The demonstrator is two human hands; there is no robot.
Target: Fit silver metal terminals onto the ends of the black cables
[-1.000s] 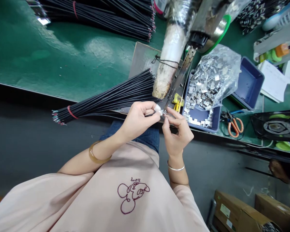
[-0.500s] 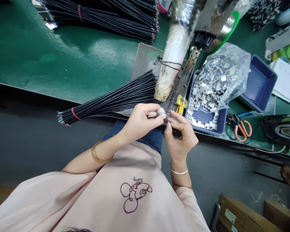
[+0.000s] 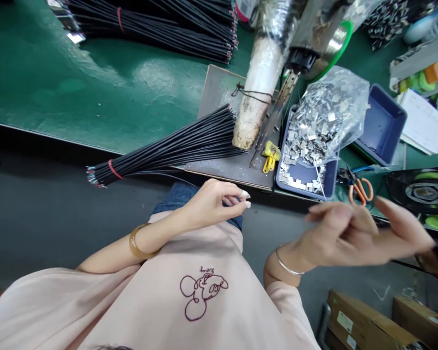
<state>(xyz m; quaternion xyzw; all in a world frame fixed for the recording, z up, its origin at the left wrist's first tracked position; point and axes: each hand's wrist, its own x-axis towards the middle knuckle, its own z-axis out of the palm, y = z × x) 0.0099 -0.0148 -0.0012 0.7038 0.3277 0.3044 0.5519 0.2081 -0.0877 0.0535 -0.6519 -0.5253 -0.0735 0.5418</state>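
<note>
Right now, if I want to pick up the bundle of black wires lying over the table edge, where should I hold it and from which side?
Probably grip the bundle of black wires just beside its red band, coming from below the table edge: there it overhangs freely and is tied tight, while the far end fans out against the machine.

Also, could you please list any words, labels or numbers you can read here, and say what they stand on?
None can be read.
Embroidered script above the looped design on the pink garment: too small.
White labels on the cardboard boxes: blurred.
Papers at right: no legible print.
</note>
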